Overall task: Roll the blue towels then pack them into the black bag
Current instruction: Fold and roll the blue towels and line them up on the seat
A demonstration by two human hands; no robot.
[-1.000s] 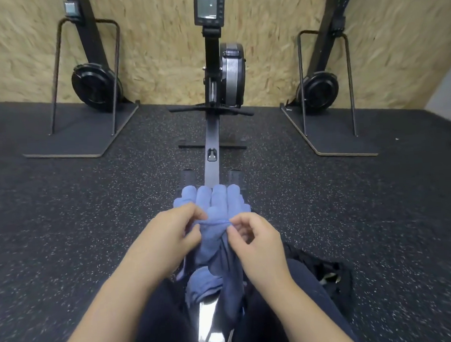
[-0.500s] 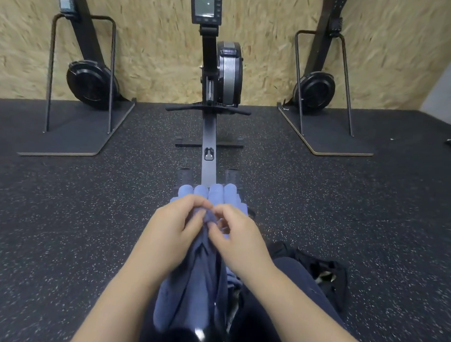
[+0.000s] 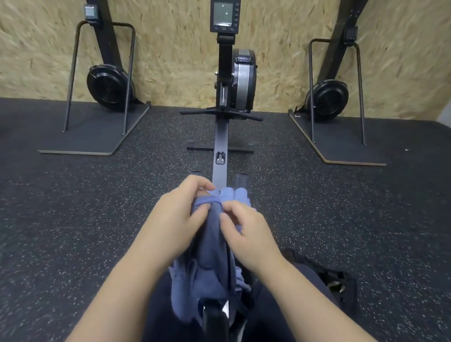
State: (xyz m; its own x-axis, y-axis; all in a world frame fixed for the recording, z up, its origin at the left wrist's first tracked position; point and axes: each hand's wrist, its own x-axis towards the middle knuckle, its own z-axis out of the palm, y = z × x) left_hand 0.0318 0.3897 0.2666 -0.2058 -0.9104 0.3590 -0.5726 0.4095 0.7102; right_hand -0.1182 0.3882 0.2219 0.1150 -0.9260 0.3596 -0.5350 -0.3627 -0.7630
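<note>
A loose blue towel (image 3: 205,260) hangs from both hands down over the rowing machine's rail between my legs. My left hand (image 3: 181,215) grips its top edge, fingers curled over the cloth. My right hand (image 3: 244,230) pinches the same top edge from the right, close beside the left. Just beyond my hands, several rolled blue towels (image 3: 233,195) lie side by side on the rail, partly hidden by my left hand. The black bag (image 3: 337,288) lies open on the floor by my right leg, half hidden behind my right forearm.
The rowing machine (image 3: 236,78) with its monitor stands straight ahead against the chipboard wall, its rail (image 3: 219,150) running toward me. Two other machines on flat bases stand at the left (image 3: 105,88) and right (image 3: 330,100). Dark speckled rubber floor lies all around.
The towel has been drawn up and now hangs in a long narrow fold. My hands have shifted slightly left and closer together, covering the leftmost rolled towels.
</note>
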